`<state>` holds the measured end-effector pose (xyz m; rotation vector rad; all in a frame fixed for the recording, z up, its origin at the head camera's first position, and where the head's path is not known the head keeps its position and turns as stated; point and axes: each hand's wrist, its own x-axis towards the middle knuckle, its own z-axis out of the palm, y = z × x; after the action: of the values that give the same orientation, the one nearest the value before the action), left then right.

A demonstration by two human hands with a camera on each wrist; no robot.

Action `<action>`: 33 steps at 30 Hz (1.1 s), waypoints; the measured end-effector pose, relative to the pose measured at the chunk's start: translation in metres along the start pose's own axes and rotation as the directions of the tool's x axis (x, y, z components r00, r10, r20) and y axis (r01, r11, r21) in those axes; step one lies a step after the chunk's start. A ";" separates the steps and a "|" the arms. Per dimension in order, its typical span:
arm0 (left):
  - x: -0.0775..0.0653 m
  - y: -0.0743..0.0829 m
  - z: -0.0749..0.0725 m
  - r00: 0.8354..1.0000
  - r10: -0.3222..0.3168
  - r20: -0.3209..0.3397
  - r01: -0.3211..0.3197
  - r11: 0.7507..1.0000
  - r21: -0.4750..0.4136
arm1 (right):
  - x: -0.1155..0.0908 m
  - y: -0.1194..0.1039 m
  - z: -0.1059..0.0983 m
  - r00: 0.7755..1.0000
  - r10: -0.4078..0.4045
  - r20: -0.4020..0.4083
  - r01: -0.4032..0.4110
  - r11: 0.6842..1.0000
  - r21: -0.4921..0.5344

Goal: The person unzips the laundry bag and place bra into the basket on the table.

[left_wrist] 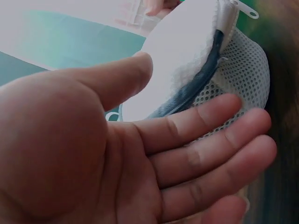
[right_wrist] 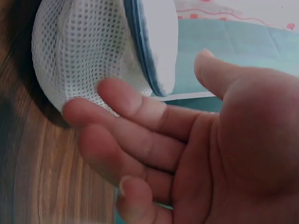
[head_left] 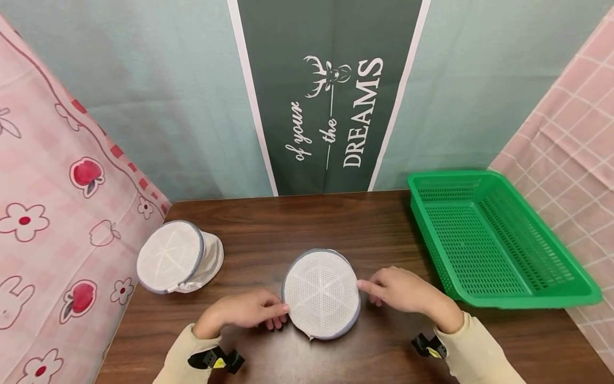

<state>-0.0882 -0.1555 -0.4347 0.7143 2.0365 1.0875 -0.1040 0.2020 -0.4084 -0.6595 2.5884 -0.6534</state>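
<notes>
Far left, a pink curtain (head_left: 53,213) printed with apples and flowers, cut off by the picture edge. Next, a white mesh bag (head_left: 168,258) on the table (head_left: 259,234), its round top tilted over a second pale round part; whether this is one bag or two cannot be told, and it appears set aside to leave the middle free for handling. Then a cream left sleeve (head_left: 177,354) carrying a small black device (head_left: 216,358). Left hand (head_left: 249,309): thumb wide of the fingers, thumb tip at the rim, fingers nearly straight along the mesh side, nothing gripped; one finger is partly cut off in its wrist view. Centre, the round bag (head_left: 322,293), lying on the table between the hands with its top up, blue-grey edging (left_wrist: 187,100) round the rim and a zip pull (left_wrist: 247,9); its underside and any contents are hidden. The hands flank it, probably to steady it from both sides. Behind hangs a dark green panel (head_left: 331,32) with sideways lettering. Right hand (head_left: 403,290): thumb well apart, fingers loosely bent beside the mesh, holding nothing; exact contact is hard to judge. Then a matching right sleeve (head_left: 479,352), a green basket (head_left: 527,302), likely kept aside within reach, and a pink checked cloth (head_left: 566,154), cut off.
</notes>
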 end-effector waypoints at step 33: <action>0.023 -0.002 0.032 0.970 -0.143 -0.198 -0.017 0.769 -0.639 | 0.000 -0.015 0.001 0.985 -0.057 -0.162 0.050 0.998 -0.043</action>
<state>-0.0771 -0.1252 -0.4566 0.1598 1.6725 1.7647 -0.0989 0.1900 -0.4012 -0.7179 2.7487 -0.7022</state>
